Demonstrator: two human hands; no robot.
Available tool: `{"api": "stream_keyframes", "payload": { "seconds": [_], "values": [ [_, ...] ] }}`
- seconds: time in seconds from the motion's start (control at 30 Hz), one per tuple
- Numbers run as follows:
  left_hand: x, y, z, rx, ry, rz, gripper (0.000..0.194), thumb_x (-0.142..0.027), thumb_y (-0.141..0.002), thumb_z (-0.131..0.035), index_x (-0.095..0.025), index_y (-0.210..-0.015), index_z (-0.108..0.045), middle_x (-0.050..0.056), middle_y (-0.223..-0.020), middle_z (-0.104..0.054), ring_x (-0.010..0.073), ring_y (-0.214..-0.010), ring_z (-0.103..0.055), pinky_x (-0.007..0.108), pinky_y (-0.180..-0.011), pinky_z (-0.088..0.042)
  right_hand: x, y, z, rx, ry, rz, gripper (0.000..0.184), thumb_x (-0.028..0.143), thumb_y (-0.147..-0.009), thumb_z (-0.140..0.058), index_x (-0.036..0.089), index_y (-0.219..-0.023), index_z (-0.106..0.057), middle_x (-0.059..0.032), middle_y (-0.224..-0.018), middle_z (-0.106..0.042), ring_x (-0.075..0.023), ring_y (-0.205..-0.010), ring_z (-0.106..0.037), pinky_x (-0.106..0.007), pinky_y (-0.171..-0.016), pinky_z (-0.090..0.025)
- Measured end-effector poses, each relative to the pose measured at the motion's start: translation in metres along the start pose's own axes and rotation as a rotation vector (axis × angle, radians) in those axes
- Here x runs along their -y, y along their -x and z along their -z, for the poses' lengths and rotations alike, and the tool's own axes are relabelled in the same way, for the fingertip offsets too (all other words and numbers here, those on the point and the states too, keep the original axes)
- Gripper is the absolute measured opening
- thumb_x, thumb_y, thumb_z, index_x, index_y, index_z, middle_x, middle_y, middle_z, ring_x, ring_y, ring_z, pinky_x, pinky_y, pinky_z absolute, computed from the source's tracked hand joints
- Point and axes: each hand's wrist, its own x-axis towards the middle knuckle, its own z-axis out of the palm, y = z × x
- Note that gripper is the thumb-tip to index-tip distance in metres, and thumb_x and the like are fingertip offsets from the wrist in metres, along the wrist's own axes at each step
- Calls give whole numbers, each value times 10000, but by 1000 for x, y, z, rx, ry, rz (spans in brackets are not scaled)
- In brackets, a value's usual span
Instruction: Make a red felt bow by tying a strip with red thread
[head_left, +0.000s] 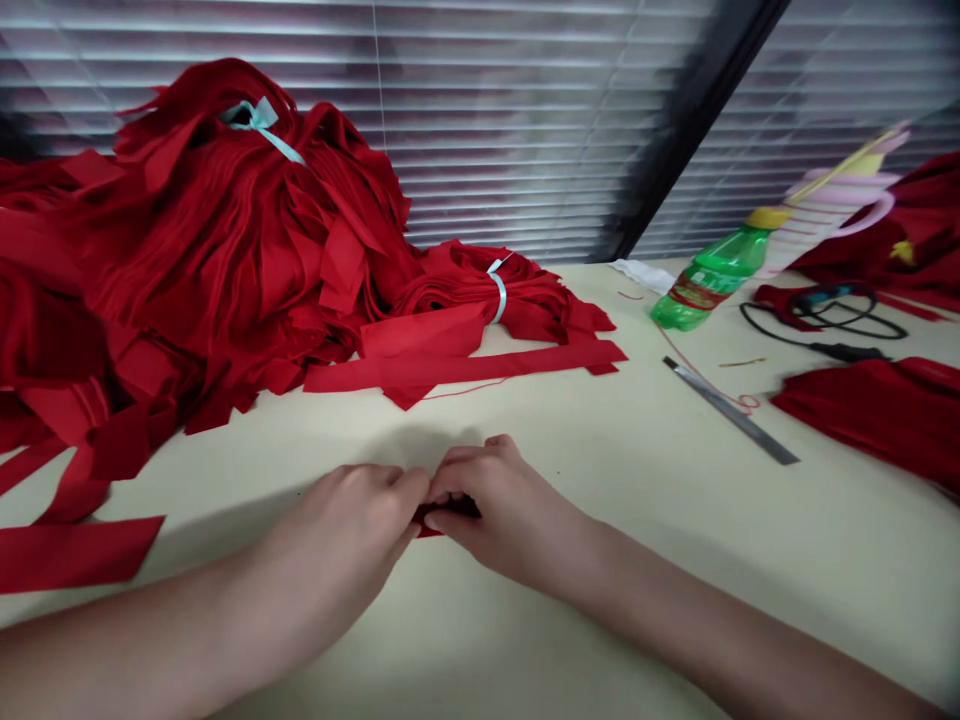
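Both hands meet low over the pale table, fingertips almost together; the left hand curls its fingers in and pinches one side of a small red cloth piece; the right hand grips the other side between thumb and bent fingers, a dark hollow showing inside its curl; the piece lies at the tabletop between the two hands, mostly hidden by them; beyond the hands stretches a flat red strip, in front of a small red bundle bound with a pale blue tie; a large heap of red cloth rises at the left against the window blinds; to the right a metal ruler lies aslant, and behind it a green bottle with a yellow cap leans, near a dark cable
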Motion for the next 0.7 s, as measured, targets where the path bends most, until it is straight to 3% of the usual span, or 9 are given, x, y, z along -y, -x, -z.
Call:
{"api": "stream_keyframes", "payload": {
  "seconds": [0.2, 0.33, 0.47, 0.57, 0.7],
  "values": [
    [-4, 3, 2, 188, -248, -73, 396, 61, -692, -453, -164, -955, -644, 76, -946, -651, 263, -891, -626, 383, -717, -528, -3, -2, -3, 7, -21, -42, 151, 73, -752, -662, 218, -711, -672, 56, -715, -631, -104, -725, -582, -315, -755, -321],
    [-8, -2, 10, 322, -265, 12, 425, 54, -724, -442, -181, -1016, -642, 85, -1002, -636, 284, -935, -618, 431, -724, -540, -5, 2, -5, -21, -37, -44, 151, 99, -783, -652, 245, -756, -682, 51, -743, -616, -110, -737, -573, -329, -748, -323],
    [-9, -6, 14, 333, -260, 51, 439, 68, -696, -469, -196, -998, -649, 64, -1003, -633, 245, -872, -631, 393, -732, -537, -6, 4, -7, -55, -38, -27, 146, 108, -787, -659, 250, -775, -691, 41, -758, -610, -119, -762, -574, -333, -756, -337],
    [-8, -5, 13, 348, -259, 60, 463, 77, -659, -493, -204, -992, -651, 57, -1008, -633, 262, -901, -624, 395, -741, -532, -5, 4, -8, -69, -31, -25, 142, 107, -787, -659, 244, -781, -694, 36, -769, -615, -121, -765, -578, -336, -762, -347],
    [-5, -1, 9, 246, -218, 60, 318, 27, -714, -507, -184, -900, -656, 55, -936, -634, 254, -895, -623, 358, -725, -519, -5, 4, -9, -86, -31, -26, 151, 93, -787, -649, 239, -773, -687, 38, -785, -618, -117, -759, -580, -334, -763, -354]
  ]
}}
